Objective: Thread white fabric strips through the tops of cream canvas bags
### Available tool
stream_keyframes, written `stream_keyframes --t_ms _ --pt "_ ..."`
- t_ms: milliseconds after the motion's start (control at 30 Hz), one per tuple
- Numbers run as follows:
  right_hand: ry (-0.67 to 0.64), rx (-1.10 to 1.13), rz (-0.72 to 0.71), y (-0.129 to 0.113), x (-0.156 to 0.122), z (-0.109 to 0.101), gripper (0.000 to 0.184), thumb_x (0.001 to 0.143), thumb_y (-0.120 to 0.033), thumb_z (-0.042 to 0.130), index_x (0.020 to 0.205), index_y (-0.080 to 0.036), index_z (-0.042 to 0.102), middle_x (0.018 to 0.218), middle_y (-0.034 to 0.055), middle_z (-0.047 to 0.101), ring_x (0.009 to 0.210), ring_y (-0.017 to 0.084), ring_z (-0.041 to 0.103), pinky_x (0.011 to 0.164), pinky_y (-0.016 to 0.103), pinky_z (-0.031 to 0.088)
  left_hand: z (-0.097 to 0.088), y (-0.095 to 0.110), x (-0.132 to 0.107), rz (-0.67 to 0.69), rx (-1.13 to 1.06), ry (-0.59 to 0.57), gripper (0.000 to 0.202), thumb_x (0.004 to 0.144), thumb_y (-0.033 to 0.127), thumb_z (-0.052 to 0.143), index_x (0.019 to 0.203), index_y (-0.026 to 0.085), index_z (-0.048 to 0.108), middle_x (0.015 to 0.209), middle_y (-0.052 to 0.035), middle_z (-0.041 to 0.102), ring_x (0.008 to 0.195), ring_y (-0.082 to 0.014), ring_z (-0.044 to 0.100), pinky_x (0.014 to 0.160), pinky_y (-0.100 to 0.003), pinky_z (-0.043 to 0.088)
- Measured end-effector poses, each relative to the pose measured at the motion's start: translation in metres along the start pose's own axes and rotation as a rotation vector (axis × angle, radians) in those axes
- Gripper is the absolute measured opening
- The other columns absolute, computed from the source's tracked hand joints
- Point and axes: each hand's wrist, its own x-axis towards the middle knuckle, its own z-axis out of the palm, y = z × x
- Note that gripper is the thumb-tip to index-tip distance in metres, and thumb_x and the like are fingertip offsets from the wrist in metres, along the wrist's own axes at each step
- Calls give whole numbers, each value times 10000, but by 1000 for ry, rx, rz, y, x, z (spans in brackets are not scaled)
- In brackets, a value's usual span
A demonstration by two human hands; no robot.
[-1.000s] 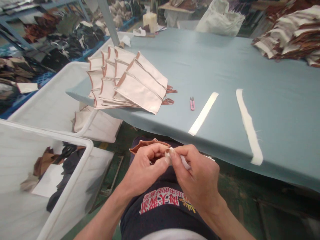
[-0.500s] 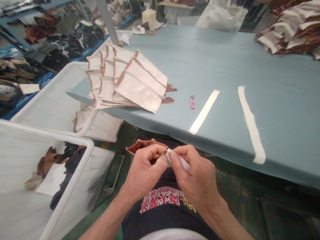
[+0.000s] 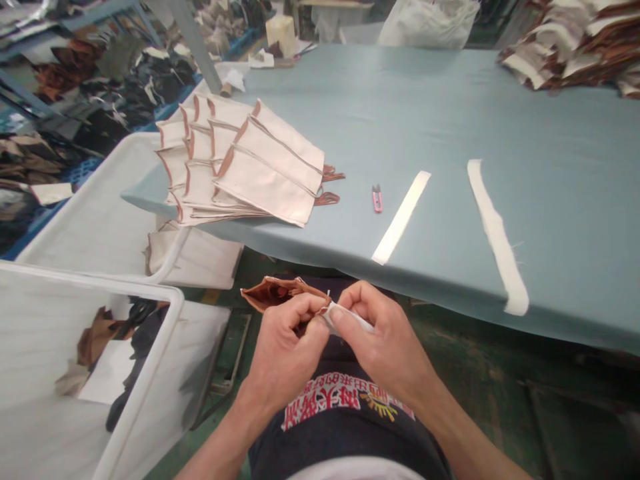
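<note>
Over my lap, my left hand point(image 3: 293, 337) is closed on the edge of a brown-lined pouch point(image 3: 275, 291), whose mouth gapes to the left. My right hand point(image 3: 375, 327) pinches a white strip point(image 3: 354, 316) at the pouch's right corner, thumb on top. Both sets of fingertips nearly meet there, and they hide most of the pouch body. On the table ahead lie pink thread snips point(image 3: 377, 199), a short cream strip point(image 3: 403, 217) and a longer cream strip with a frayed side point(image 3: 497, 233).
Overlapping cream pouches point(image 3: 273, 170) with brown cords lie at the left end of the blue-grey table point(image 3: 425, 100). White bins point(image 3: 165, 320) holding fabric pieces stand at left. A heap of brown and cream pieces point(image 3: 580, 50) sits at the far right.
Both hands have shifted slightly left with the pouch, and its mouth shows a little more. The fingers keep their pinch at the corner. The whole view has moved a little.
</note>
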Motion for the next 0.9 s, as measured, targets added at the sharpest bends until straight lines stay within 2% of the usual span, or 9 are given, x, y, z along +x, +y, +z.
stream_keyframes --t_ms 267,400,533,633,800,900 --pt "-5 11 49 3 5 -1 207 865 -419 567 771 -236 539 551 -56 537 500 129 459 503 253 305 -2 -2 5 -8 -78 -101 197 842 193 473 763 154 650 788 -9 641 747 -153 534 675 -259 420" --pt "21 -48 34 1 4 -1 210 872 -428 567 781 -241 539 566 -51 557 522 138 482 520 256 307 -1 0 6 -11 -140 -130 211 914 269 483 785 159 609 815 -11 600 784 -162 514 720 -277 422" --pt "-35 -40 49 -2 1 -1 179 895 -392 565 801 -242 540 581 -56 569 530 137 501 521 248 313 -3 -3 6 -59 -177 -131 224 919 314 535 750 169 563 776 2 555 730 -152 478 674 -274 415" --pt "-78 -46 42 -6 -3 -2 174 916 -386 572 825 -239 555 607 -49 591 546 138 523 515 242 320 -8 -4 5 -53 -146 -177 224 941 314 561 777 165 588 771 11 562 710 -139 472 650 -254 403" --pt "-188 -81 -88 -16 -10 -14 138 969 -337 565 881 -231 580 615 -53 611 530 126 530 495 241 329 -22 -1 -2 56 -43 -193 229 981 266 568 773 172 590 728 30 554 670 -115 454 629 -232 373" --pt "-184 -91 -275 -20 -8 -28 86 963 -255 594 888 -227 626 658 -49 632 558 113 553 518 230 374 -29 3 -7 152 -70 -221 259 990 243 566 740 181 537 716 38 536 666 -107 443 633 -225 362"
